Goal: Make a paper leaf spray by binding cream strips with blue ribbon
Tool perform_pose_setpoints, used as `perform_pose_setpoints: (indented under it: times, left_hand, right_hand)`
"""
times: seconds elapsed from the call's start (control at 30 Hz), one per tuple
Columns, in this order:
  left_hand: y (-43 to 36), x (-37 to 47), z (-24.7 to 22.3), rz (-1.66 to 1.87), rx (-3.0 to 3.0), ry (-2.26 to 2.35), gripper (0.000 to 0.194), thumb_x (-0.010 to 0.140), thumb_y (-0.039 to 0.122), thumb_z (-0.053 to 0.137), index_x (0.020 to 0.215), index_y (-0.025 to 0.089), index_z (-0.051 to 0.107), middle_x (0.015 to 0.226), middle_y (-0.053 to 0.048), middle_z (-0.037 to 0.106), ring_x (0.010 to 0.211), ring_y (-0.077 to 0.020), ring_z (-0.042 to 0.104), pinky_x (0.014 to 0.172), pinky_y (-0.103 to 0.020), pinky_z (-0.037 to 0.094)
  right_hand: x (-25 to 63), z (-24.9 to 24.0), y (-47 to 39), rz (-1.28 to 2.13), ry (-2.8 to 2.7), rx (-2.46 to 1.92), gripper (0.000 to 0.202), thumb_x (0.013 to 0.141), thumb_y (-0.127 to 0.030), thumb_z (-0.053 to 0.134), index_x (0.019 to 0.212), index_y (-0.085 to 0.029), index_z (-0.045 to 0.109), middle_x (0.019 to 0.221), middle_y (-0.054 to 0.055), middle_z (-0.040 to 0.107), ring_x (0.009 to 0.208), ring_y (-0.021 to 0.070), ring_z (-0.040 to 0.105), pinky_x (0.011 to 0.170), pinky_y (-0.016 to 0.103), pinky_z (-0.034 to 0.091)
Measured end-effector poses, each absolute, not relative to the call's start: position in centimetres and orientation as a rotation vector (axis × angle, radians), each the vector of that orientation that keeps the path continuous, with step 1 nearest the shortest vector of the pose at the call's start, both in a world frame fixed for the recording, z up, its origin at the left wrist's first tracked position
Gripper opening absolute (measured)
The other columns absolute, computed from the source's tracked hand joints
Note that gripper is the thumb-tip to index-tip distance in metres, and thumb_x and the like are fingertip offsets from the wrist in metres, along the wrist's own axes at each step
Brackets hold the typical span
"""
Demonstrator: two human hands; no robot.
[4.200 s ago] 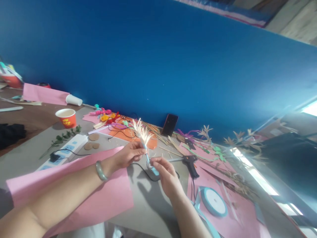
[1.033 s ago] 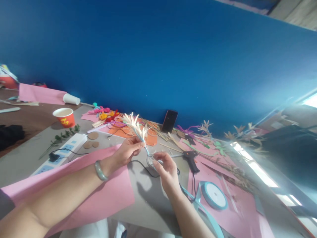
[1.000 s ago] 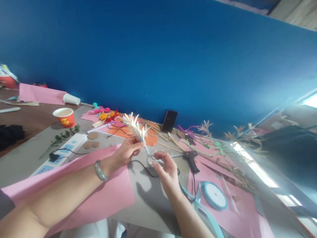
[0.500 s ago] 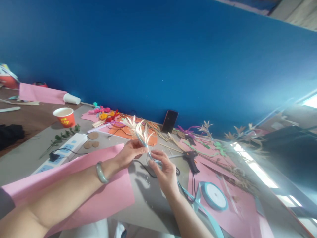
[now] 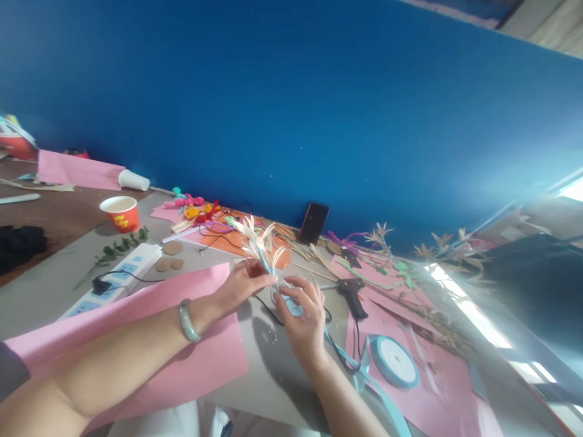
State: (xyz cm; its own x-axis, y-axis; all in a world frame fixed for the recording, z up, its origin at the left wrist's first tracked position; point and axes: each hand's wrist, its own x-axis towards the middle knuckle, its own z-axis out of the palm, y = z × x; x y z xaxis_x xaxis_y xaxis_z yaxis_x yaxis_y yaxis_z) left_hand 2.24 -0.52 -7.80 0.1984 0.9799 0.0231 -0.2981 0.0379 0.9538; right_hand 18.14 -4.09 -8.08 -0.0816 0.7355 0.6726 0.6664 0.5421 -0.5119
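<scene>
A cream leafy flower stem [image 5: 260,241] with blue wrapping stands upright over the table, pinched low between the thumb and fingers of my left hand [image 5: 241,284]. My right hand [image 5: 303,312] is just right of the stem's lower end, its thumb and fingers curled around a blue ribbon [image 5: 292,304]. That ribbon runs down behind my right wrist toward the lower right. A ribbon roll [image 5: 395,361] lies to the right on pink paper.
A black glue gun [image 5: 353,297] with its cord lies right of my hands. A phone [image 5: 313,223] leans near the blue wall. On the left are a red paper cup [image 5: 122,215], a power strip [image 5: 116,279], a green sprig [image 5: 119,247] and large pink paper [image 5: 200,358].
The fingers of my right hand have lifted and spread slightly, showing more of the blue ribbon. The flower stem in my left hand has turned and shifted slightly right.
</scene>
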Motion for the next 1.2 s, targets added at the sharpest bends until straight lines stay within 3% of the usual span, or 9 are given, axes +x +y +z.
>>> perform_pose_setpoints:
  times: [0.17,0.37,0.7,0.8,0.97,1.2]
  left_hand:
    - [-1.0,2.1,-6.9,1.124,1.129,0.817,0.026,0.069,0.035,0.072,0.068,0.012,0.06,0.05,0.007,0.039,0.045,-0.0041,0.03,0.044,-0.021,0.021]
    - [-1.2,2.1,-6.8,1.196,1.206,0.821,0.038,0.069,0.035,0.073,0.051,0.015,0.046,0.044,0.007,0.034,0.043,-0.0046,0.03,0.045,-0.022,0.023]
    - [-1.3,2.0,-7.3,1.124,1.369,0.844,0.046,0.081,0.041,0.06,0.045,0.015,0.049,0.042,0.003,0.045,0.045,-0.0084,0.044,0.055,-0.024,0.037]
    - [-1.5,1.5,-6.4,1.081,1.462,0.774,0.043,0.083,0.039,0.057,0.048,0.014,0.052,0.045,0.002,0.047,0.049,-0.0089,0.047,0.06,-0.025,0.04]
    - [-0.9,1.3,-6.5,1.037,1.374,0.687,0.027,0.08,0.039,0.062,0.078,0.012,0.064,0.049,0.003,0.049,0.045,-0.0081,0.045,0.049,-0.022,0.036]
    - [-0.8,2.0,-7.7,1.14,1.323,0.846,0.031,0.072,0.04,0.069,0.066,0.014,0.056,0.046,0.006,0.045,0.043,-0.0063,0.04,0.045,-0.02,0.031]
  right_hand:
    - [18.2,-8.0,-4.0,0.0,-1.809,-1.14,0.007,0.081,-0.026,0.063,0.077,-0.023,0.068,0.097,0.005,0.066,0.087,0.0222,0.058,0.081,0.039,0.037]
    - [18.4,-8.0,-4.2,-0.138,-1.863,-1.087,0.006,0.081,-0.021,0.063,0.082,-0.024,0.068,0.101,0.004,0.066,0.09,0.0224,0.057,0.085,0.041,0.035]
    - [18.5,-7.9,-4.1,-0.165,-1.969,-1.103,0.006,0.084,-0.022,0.06,0.082,-0.024,0.065,0.105,0.005,0.067,0.095,0.0238,0.057,0.087,0.042,0.033]
    - [18.6,-8.0,-3.9,0.051,-1.962,-1.112,0.008,0.086,-0.024,0.057,0.083,-0.023,0.065,0.104,0.006,0.068,0.095,0.0234,0.059,0.086,0.041,0.035]
    - [18.6,-8.2,-3.6,0.322,-1.885,-1.106,0.009,0.086,-0.027,0.057,0.082,-0.022,0.063,0.1,0.006,0.069,0.095,0.0233,0.061,0.085,0.04,0.039]
    - [18.4,-8.4,-3.7,0.057,-1.979,-1.11,0.007,0.086,-0.023,0.057,0.084,-0.022,0.064,0.102,0.005,0.069,0.095,0.0219,0.06,0.086,0.04,0.033]
